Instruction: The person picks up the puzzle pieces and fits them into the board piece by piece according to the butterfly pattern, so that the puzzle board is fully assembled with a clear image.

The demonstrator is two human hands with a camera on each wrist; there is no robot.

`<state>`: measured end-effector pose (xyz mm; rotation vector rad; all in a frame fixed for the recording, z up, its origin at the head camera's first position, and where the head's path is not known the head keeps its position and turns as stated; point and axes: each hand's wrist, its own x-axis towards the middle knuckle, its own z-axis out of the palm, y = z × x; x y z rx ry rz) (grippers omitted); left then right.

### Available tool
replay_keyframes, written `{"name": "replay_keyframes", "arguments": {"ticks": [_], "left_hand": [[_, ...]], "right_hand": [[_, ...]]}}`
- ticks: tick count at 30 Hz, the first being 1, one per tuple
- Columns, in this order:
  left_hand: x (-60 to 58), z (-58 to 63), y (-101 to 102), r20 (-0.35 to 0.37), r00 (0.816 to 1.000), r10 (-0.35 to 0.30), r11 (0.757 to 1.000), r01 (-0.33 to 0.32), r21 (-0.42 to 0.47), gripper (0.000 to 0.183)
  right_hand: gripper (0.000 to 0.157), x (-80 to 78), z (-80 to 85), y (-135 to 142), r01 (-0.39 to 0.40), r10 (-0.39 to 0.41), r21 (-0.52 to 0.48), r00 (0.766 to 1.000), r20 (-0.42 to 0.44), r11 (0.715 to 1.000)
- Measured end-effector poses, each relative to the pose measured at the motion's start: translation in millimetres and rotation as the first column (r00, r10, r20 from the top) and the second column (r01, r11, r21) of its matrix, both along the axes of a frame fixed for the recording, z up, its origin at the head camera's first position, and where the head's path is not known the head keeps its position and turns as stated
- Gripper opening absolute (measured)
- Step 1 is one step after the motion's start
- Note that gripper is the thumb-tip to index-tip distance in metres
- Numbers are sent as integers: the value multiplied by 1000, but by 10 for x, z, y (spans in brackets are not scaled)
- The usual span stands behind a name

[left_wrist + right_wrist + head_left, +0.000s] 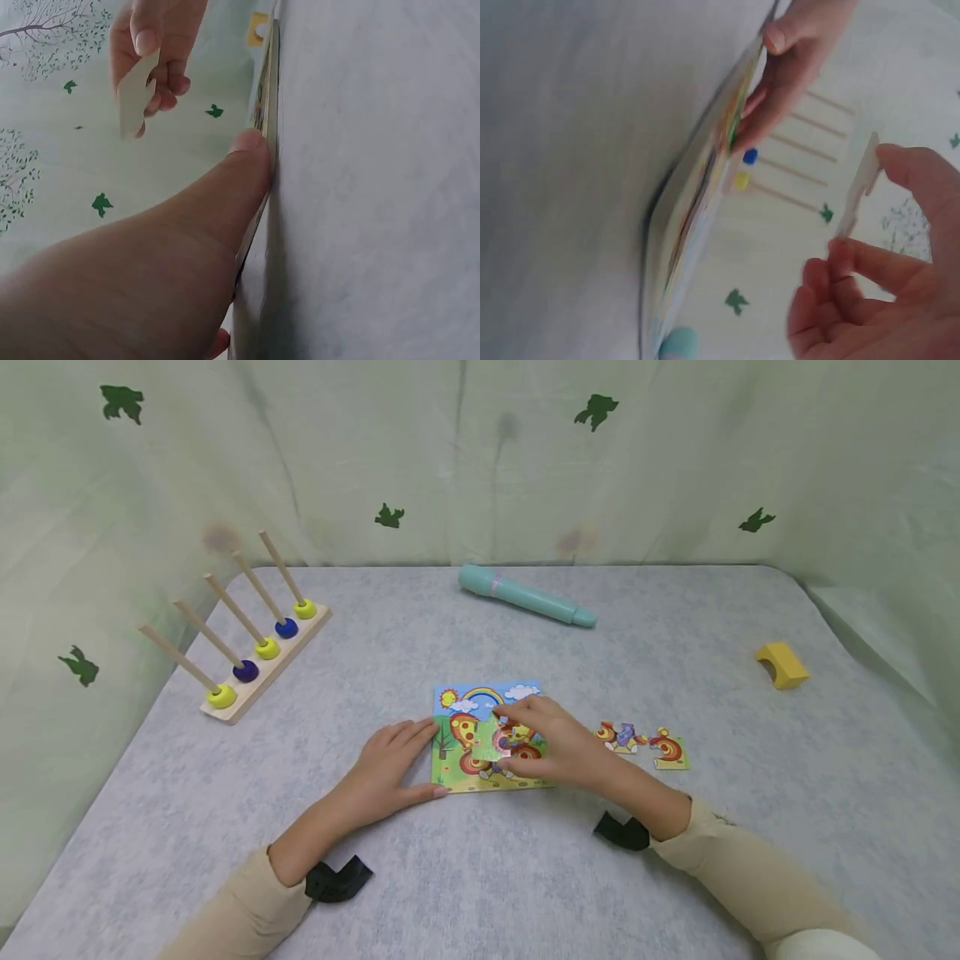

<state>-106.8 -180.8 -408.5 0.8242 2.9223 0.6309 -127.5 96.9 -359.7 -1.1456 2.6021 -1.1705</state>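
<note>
The pale base (pixel 264 673) and pegs (pixel 234 609) are showing smooth wood, the rings (pixel 221 697) a smooth, painted look. The teal wand (pixel 528 598) is looking like smooth plastic. The puzzle board (pixel 444 782) is wearing a printed, papery face; the puzzle piece (pixel 136 96) is showing a plain matt back. Cloth is forming the curtain (pixel 675 485) and sleeves (pixel 243 902), while the tabletop (pixel 375 652) is looking matt

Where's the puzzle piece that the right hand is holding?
In the head view, the puzzle piece is pinched by the right hand, raised over the puzzle board, with the left hand to its left.
</note>
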Motion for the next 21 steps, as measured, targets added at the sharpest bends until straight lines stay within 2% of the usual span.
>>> {"name": "replay_keyframes", "arguments": {"ticks": [6, 11, 15, 21], "left_hand": [[32, 20, 61, 14, 1000, 11, 1000, -11, -3, 84], [40, 25, 86, 19, 1000, 8, 1000, -8, -12, 82], [44, 37, 91, 17, 1000, 7, 1000, -6, -17, 80], [34, 41, 76, 0, 1000, -24, 1000, 24, -15, 79]], "right_hand": [[58, -15, -110, -238, -12, 10, 95, 1000, 16, 995], [58, -34, -226, -319, -17, 9, 167, 999, 47, 986], [56, -49, -306, -332, -29, 19, 183, 998, 59, 983], [54, -73, -372, -343, -31, 27, 162, 999, 29, 986]]}}
